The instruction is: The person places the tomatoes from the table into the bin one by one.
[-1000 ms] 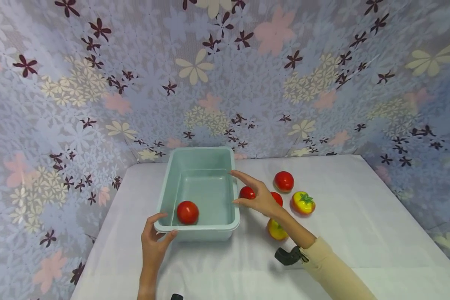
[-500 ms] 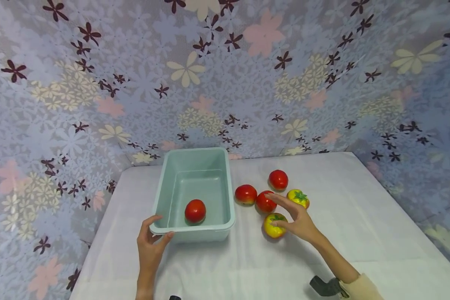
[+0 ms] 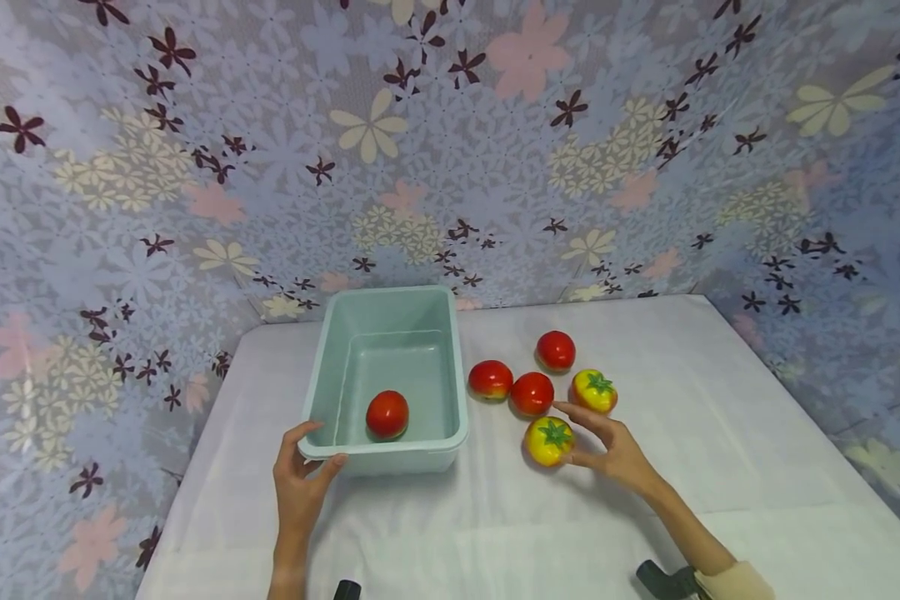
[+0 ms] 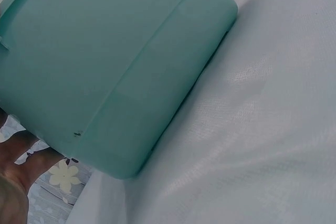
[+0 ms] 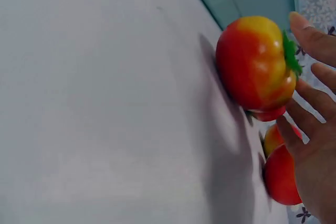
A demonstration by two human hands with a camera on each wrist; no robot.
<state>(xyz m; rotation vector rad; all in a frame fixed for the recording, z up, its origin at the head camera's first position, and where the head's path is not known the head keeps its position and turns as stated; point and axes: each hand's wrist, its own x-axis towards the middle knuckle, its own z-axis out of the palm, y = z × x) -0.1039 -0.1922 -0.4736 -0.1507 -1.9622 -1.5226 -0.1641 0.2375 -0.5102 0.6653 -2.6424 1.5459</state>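
My left hand point(image 3: 297, 487) grips the near left corner of a pale green plastic bin point(image 3: 401, 461), thumb outside the wall and fingers over the rim. In the left wrist view, fingers point(image 4: 39, 163) show at the edge of that bin. One red tomato point(image 3: 387, 415) lies inside it, toward the near wall. To the right, my right hand point(image 3: 621, 454) is spread beside a yellow-and-red tomato point(image 3: 548, 442) with a green star-shaped top. The right wrist view shows the fingers extended beside this tomato point(image 5: 252, 64), not curled round it.
Behind the nearest tomato lie a red tomato point(image 3: 532, 394), another red one point(image 3: 490, 380) close to the bin, a third red one point(image 3: 556, 351) farther back, and a second yellow-and-red one point(image 3: 594, 392). A white cloth point(image 3: 450, 542) covers the table; flowered fabric point(image 3: 450, 150) rises behind.
My right hand has moved from the bin's right edge, rightward and toward me, to the yellow-and-red tomato. My left hand stays on the bin's corner. The tomato inside has shifted slightly right within the bin.
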